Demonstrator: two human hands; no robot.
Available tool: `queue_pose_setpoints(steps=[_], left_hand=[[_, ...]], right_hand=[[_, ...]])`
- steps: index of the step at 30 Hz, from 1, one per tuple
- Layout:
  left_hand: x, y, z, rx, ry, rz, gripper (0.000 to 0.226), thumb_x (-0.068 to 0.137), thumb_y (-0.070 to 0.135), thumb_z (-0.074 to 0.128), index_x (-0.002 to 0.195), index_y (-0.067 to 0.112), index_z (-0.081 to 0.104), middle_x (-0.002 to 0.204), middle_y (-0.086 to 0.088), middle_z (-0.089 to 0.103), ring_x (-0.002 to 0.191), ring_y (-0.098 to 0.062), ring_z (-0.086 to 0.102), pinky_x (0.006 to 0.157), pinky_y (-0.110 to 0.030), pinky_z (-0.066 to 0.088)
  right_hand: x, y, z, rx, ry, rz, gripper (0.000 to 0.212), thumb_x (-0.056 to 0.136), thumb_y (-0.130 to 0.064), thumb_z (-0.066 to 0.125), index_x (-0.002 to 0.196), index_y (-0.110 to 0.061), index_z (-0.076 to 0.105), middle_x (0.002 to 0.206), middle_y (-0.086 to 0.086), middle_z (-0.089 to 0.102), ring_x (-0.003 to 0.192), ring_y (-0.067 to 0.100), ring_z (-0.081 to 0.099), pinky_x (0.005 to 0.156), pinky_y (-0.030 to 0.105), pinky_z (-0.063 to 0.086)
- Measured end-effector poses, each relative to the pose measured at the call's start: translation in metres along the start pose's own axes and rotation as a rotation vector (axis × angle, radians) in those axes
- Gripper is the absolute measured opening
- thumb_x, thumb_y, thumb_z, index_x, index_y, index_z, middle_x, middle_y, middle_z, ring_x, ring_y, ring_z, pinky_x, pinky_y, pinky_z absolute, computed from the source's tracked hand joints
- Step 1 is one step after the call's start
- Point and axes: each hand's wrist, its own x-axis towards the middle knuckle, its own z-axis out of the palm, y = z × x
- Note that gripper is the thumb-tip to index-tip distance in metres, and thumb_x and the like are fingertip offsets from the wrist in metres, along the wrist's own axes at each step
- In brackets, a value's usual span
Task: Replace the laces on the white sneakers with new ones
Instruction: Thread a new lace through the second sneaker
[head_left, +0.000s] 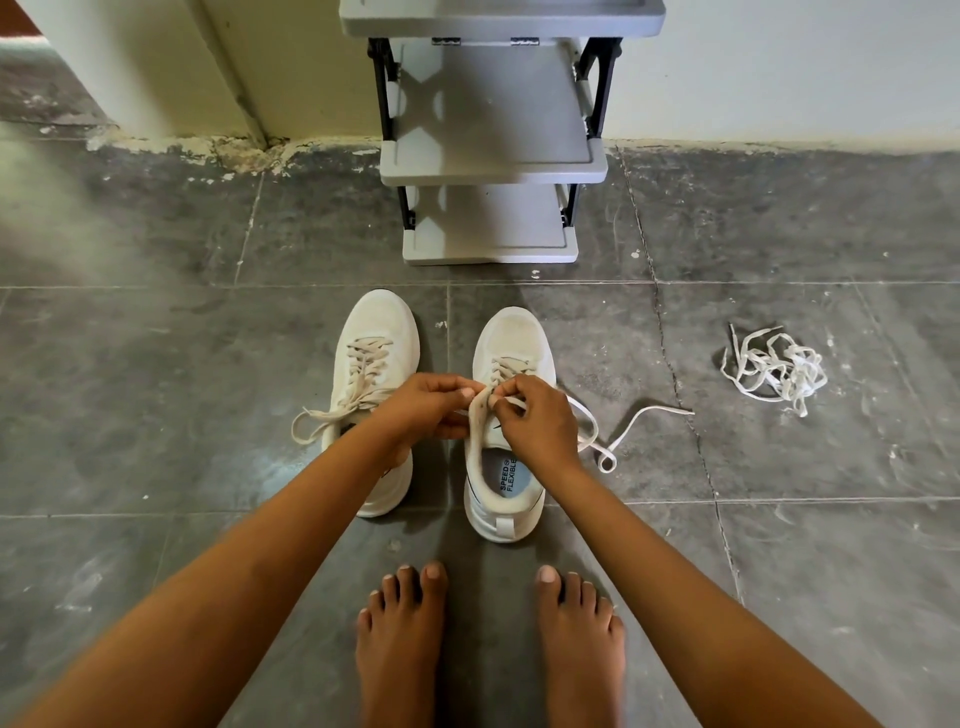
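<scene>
Two white sneakers stand side by side on the floor, toes pointing away from me. The left sneaker is laced, its loose lace ends trailing off to the left. Over the tongue of the right sneaker my left hand and my right hand meet, each pinching the lace near the upper eyelets. One end of that lace runs out over the floor to the right. A tangled bundle of white laces lies farther right.
A grey plastic shoe rack stands against the wall just beyond the sneakers. My bare feet are planted on the dark floor tiles behind the shoes. A wall corner sits at the back left.
</scene>
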Motion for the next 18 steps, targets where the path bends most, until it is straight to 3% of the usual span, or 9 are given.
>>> queue_pose_setpoints(steps=[2, 5, 9, 11, 13, 15, 18], left_hand=[[0.001, -0.006, 0.006, -0.037, 0.074, 0.039, 0.011, 0.092, 0.007, 0.056, 0.096, 0.009, 0.067, 0.087, -0.007, 0.068, 0.078, -0.015, 0.065, 0.068, -0.022, 0.057], [0.003, -0.009, 0.017, 0.014, 0.17, 0.117, 0.011, 0.091, 0.007, 0.058, 0.084, 0.011, 0.065, 0.079, -0.005, 0.066, 0.074, -0.016, 0.063, 0.065, -0.024, 0.055], [0.006, -0.004, 0.026, 0.143, 0.364, 0.2, 0.012, 0.094, 0.008, 0.05, 0.085, 0.013, 0.058, 0.098, -0.008, 0.067, 0.088, -0.021, 0.061, 0.075, -0.034, 0.049], [0.002, 0.009, 0.022, 0.018, 0.386, 0.205, 0.016, 0.098, 0.011, 0.041, 0.086, 0.014, 0.05, 0.103, -0.006, 0.068, 0.091, -0.015, 0.061, 0.073, -0.026, 0.046], [-0.008, 0.018, 0.021, -0.115, 0.338, 0.221, 0.019, 0.101, 0.013, 0.032, 0.087, 0.015, 0.045, 0.094, -0.004, 0.07, 0.089, -0.013, 0.064, 0.075, -0.024, 0.047], [-0.011, 0.052, 0.002, -0.376, 0.267, 0.282, 0.026, 0.1, 0.01, 0.028, 0.081, 0.016, 0.044, 0.069, 0.001, 0.065, 0.071, -0.015, 0.065, 0.072, -0.028, 0.053], [-0.018, 0.1, -0.044, -0.813, 0.142, 0.533, 0.04, 0.096, 0.012, 0.032, 0.063, 0.021, 0.052, 0.048, 0.01, 0.047, 0.04, -0.004, 0.044, 0.047, -0.017, 0.045]], right_hand=[[-0.002, 0.004, 0.0, 0.019, 0.03, -0.018, 0.01, 0.085, -0.018, 0.064, 0.093, -0.012, 0.064, 0.102, 0.002, 0.065, 0.097, 0.021, 0.057, 0.08, 0.037, 0.046], [-0.002, 0.012, -0.005, -0.078, 0.084, -0.054, 0.032, 0.081, -0.024, 0.069, 0.111, -0.015, 0.06, 0.114, 0.001, 0.059, 0.11, 0.022, 0.046, 0.089, 0.035, 0.039], [-0.005, 0.019, -0.009, -0.162, 0.045, -0.142, 0.043, 0.082, -0.029, 0.067, 0.122, -0.014, 0.057, 0.122, 0.003, 0.058, 0.116, 0.021, 0.047, 0.096, 0.032, 0.036], [-0.008, 0.022, -0.01, -0.141, 0.034, -0.164, 0.042, 0.083, -0.025, 0.066, 0.122, -0.014, 0.057, 0.122, 0.003, 0.058, 0.116, 0.021, 0.049, 0.096, 0.031, 0.037], [-0.008, 0.024, -0.011, -0.133, 0.027, -0.175, 0.043, 0.083, -0.025, 0.066, 0.123, -0.014, 0.057, 0.123, 0.002, 0.057, 0.116, 0.02, 0.05, 0.096, 0.029, 0.036], [-0.007, 0.025, -0.011, -0.152, 0.021, -0.175, 0.045, 0.084, -0.028, 0.066, 0.125, -0.015, 0.055, 0.126, 0.001, 0.056, 0.117, 0.019, 0.048, 0.098, 0.029, 0.034], [-0.007, 0.029, -0.01, -0.182, 0.014, -0.143, 0.052, 0.084, -0.034, 0.065, 0.13, -0.016, 0.049, 0.13, 0.001, 0.049, 0.122, 0.019, 0.042, 0.1, 0.028, 0.031]])
